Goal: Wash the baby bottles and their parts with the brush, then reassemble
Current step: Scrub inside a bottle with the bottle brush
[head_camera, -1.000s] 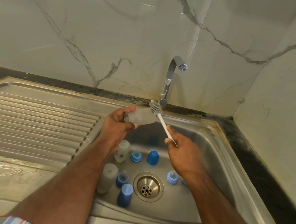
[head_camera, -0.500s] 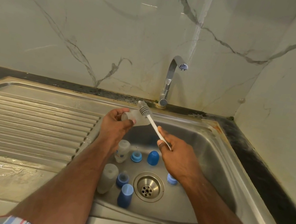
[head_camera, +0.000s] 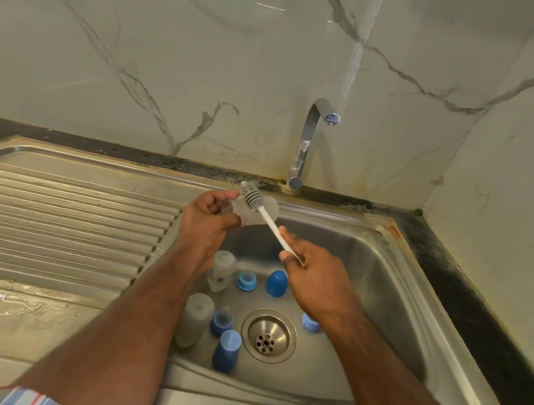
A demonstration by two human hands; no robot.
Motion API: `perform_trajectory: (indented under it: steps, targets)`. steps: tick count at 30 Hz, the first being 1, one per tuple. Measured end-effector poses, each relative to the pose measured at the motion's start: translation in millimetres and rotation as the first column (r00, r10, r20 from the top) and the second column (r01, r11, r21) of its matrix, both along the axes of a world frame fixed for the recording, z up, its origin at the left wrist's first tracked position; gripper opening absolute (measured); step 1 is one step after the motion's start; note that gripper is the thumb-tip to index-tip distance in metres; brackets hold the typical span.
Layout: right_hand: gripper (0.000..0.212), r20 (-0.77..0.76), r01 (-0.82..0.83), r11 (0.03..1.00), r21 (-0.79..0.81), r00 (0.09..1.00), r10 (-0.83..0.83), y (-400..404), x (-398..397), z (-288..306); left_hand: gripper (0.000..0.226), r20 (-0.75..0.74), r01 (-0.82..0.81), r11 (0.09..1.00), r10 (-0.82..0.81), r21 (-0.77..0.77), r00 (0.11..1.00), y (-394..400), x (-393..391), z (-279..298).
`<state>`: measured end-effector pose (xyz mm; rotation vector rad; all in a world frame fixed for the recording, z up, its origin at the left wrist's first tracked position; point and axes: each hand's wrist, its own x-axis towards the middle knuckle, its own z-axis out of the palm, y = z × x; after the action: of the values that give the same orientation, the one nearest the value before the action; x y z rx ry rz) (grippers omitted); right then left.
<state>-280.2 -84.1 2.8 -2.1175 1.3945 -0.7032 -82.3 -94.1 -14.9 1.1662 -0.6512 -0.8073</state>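
My left hand grips a clear baby bottle on its side above the back of the sink basin. My right hand pinches the white handle of a bottle brush, whose grey bristle head lies across the bottle's outside. On the basin floor lie two more clear bottles, a blue collar ring, two blue caps, a blue collar with a nipple and another blue part half hidden by my right wrist.
The drain strainer sits mid-basin. A chrome tap rises behind the sink, no water running. A ribbed steel draining board stretches to the left, wet near the front. Marble walls close the back and right.
The brush head has slid left along the held bottle, from its right end to its middle. Both hands have shifted slightly left with it.
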Motion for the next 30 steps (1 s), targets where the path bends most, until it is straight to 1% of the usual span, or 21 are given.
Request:
perform_trajectory:
  steps: [3,6,8,10,13,15,17,18,20,23,24,27,28,30]
  targets:
    - [0.047,-0.03,0.083,0.997,-0.001,0.996,-0.083,-7,-6,2,0.047,0.005,0.01,1.0,-0.01,0.013,1.0,0,1,-2]
    - [0.047,0.024,0.009,1.0,0.017,1.0,-0.009,1,-3,0,0.045,0.039,0.01,1.0,-0.01,0.003,0.999,0,-1,-2]
    - [0.047,0.035,-0.031,0.999,0.017,0.999,0.031,4,1,-2,0.045,0.002,0.0,1.0,0.0,-0.011,1.0,1,0,0]
    - [0.047,0.022,0.015,1.0,0.006,1.0,-0.015,-2,-2,-1,0.045,-0.045,-0.012,1.0,0.011,-0.004,0.999,1,2,1]
    - [0.047,0.007,0.104,0.994,0.023,0.995,-0.104,-8,-10,4,0.046,-0.018,0.0,1.0,0.0,0.016,1.0,-1,1,-1]
    - [0.047,0.025,0.069,0.997,0.018,0.997,-0.069,-4,-10,3,0.046,-0.021,0.002,1.0,-0.001,0.013,1.0,-2,1,-2]
    - [0.047,0.042,0.002,1.0,0.021,0.999,-0.003,3,-4,1,0.045,-0.062,-0.003,1.0,0.003,-0.004,0.998,-1,2,-1]
    - [0.047,0.046,-0.006,1.0,0.022,0.999,0.005,3,-3,0,0.045,-0.086,-0.01,1.0,0.009,-0.013,0.996,-1,3,0]
    - [0.047,0.035,0.034,0.999,0.025,0.999,-0.035,-3,-5,0,0.044,-0.112,-0.018,1.0,0.017,-0.011,0.994,0,4,2]
    - [0.047,0.037,0.11,0.993,0.044,0.993,-0.112,-8,-11,3,0.045,-0.087,0.008,1.0,-0.008,-0.007,0.996,-1,2,1]
    - [0.047,0.046,0.103,0.994,0.037,0.993,-0.105,-6,-11,4,0.045,-0.077,0.016,1.0,-0.017,-0.007,0.997,-2,1,0]
    - [0.047,0.061,0.013,1.0,0.023,0.998,-0.014,3,-3,2,0.045,-0.054,0.026,1.0,-0.026,-0.013,0.998,-1,0,-1]
    - [0.048,0.054,0.006,1.0,0.022,0.999,-0.007,2,-2,2,0.045,-0.062,0.022,1.0,-0.023,-0.019,0.998,0,1,0]
    - [0.047,0.044,0.056,0.998,0.029,0.997,-0.057,-4,-7,3,0.045,-0.073,0.021,1.0,-0.022,-0.012,0.997,1,1,1]
